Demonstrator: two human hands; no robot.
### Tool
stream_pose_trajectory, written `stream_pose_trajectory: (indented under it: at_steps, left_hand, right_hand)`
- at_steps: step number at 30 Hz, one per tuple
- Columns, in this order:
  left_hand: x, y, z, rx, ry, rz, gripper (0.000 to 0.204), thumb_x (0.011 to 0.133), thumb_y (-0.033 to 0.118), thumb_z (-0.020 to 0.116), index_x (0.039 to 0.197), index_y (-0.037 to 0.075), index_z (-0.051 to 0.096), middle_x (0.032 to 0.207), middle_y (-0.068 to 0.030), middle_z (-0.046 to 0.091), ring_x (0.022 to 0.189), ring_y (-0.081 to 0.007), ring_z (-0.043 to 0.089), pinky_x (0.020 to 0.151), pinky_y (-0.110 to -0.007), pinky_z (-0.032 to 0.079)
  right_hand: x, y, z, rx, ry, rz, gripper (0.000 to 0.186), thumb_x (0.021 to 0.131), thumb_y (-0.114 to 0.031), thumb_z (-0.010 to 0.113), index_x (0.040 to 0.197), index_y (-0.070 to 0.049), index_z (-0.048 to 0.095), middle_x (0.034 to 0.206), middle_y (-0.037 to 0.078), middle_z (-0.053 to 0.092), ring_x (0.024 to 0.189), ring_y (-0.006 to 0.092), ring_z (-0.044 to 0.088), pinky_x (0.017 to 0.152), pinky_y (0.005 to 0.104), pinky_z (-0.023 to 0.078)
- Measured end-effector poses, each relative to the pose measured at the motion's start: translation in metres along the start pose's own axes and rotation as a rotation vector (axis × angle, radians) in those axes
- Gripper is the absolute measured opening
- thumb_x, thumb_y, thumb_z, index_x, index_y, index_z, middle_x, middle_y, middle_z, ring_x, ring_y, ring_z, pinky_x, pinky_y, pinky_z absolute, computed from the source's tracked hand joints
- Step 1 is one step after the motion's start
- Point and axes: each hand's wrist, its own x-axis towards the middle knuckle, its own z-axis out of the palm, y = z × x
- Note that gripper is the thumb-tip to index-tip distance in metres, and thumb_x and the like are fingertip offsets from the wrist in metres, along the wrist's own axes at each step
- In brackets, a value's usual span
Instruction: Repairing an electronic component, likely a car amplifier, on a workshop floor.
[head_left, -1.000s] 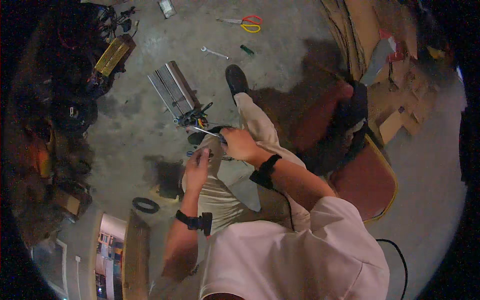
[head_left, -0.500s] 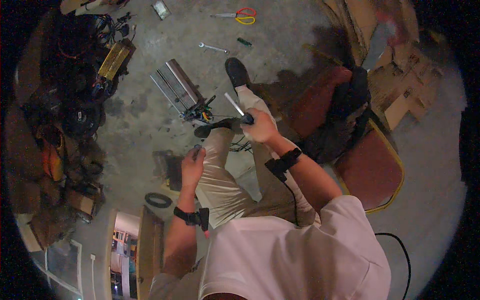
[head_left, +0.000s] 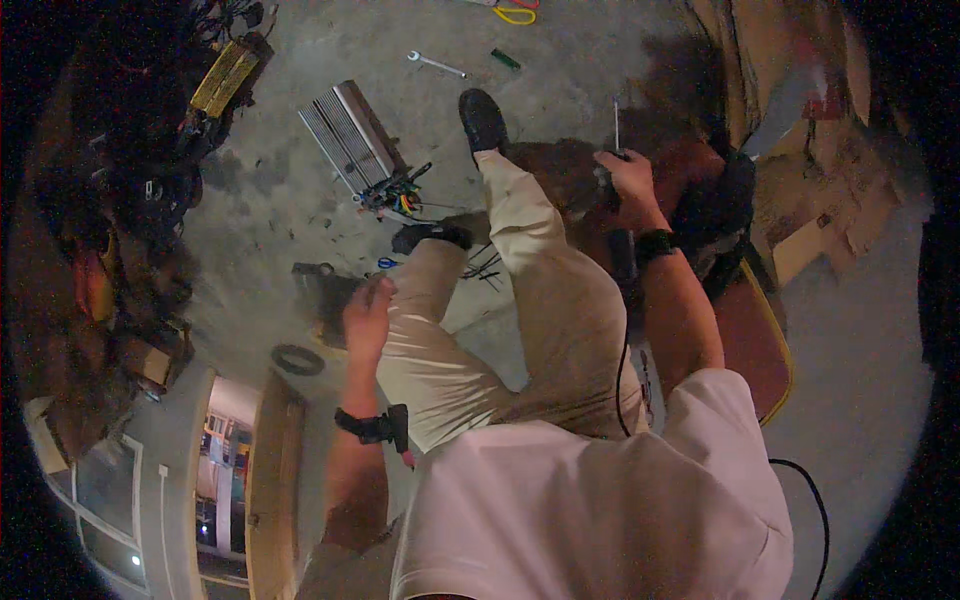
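Note:
My right hand (head_left: 628,180) is raised beside my right leg, closed round a dark-handled screwdriver (head_left: 617,125) with its silver shaft pointing up. My left hand (head_left: 368,315) is by my left thigh, fingers curled together on something I cannot make out. Beyond my left foot a finned silver metal box (head_left: 345,130) lies on the floor, a tangle of coloured wires and connectors (head_left: 398,197) at its near end. A small blue-handled item (head_left: 387,262) lies near that foot.
A wrench (head_left: 437,64), a green item (head_left: 505,59) and yellow-handled scissors (head_left: 515,15) lie ahead. Dark cable piles (head_left: 150,190) fill the left. A red padded chair (head_left: 755,355), dark cloth (head_left: 715,200) and cardboard (head_left: 800,245) are at my right. An open door (head_left: 270,470) is lower left.
My right hand has carried the screwdriver from the wire tangle up and far to the right, shaft now upright. My left hand has dropped slightly and moved left. The view has shifted.

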Motion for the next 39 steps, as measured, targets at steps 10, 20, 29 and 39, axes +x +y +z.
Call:
stream_pose_trajectory:
  at_steps: [10, 20, 29, 39]
  left_hand:
    - [0.015, 0.030, 0.008, -0.123, 0.136, 0.050, 0.047, 0.096, 0.038, 0.063, 0.116, -0.004, 0.067, 0.105, -0.0137, 0.072, 0.099, -0.0186, 0.066, 0.088, -0.032, 0.048]
    - [0.119, -0.105, 0.014, 0.223, 0.378, 0.261, 0.041, 0.099, 0.034, 0.060, 0.116, -0.002, 0.066, 0.111, -0.0170, 0.070, 0.100, -0.0248, 0.066, 0.090, -0.035, 0.049]
    - [0.197, -0.196, -0.011, -0.257, 0.331, -0.089, 0.047, 0.099, 0.035, 0.061, 0.126, -0.003, 0.062, 0.120, -0.0133, 0.067, 0.111, -0.0210, 0.062, 0.100, -0.033, 0.045]
    - [0.298, -0.276, -0.008, -0.068, 0.260, -0.229, 0.051, 0.100, 0.039, 0.054, 0.126, -0.005, 0.061, 0.117, -0.0134, 0.068, 0.109, -0.0222, 0.063, 0.095, -0.036, 0.047]
  right_hand:
    - [0.011, 0.034, -0.020, -0.037, -0.030, -0.030, 0.017, 0.085, -0.017, 0.074, 0.088, -0.003, 0.065, 0.076, 0.002, 0.063, 0.062, 0.0117, 0.056, 0.055, 0.0310, 0.045]
    - [0.171, 0.072, 0.013, -0.239, 0.010, -0.093, 0.015, 0.080, -0.015, 0.072, 0.087, -0.004, 0.065, 0.072, 0.001, 0.061, 0.057, 0.0130, 0.054, 0.053, 0.0330, 0.044]
    - [0.405, 0.128, 0.023, -0.703, 0.077, -0.358, 0.018, 0.080, -0.018, 0.070, 0.091, -0.003, 0.071, 0.076, 0.006, 0.067, 0.063, 0.0178, 0.060, 0.057, 0.0356, 0.049]
    - [0.425, 0.084, 0.089, -0.810, 0.152, -0.277, 0.024, 0.081, -0.022, 0.068, 0.089, 0.000, 0.072, 0.078, 0.009, 0.071, 0.065, 0.0181, 0.062, 0.060, 0.0367, 0.050]
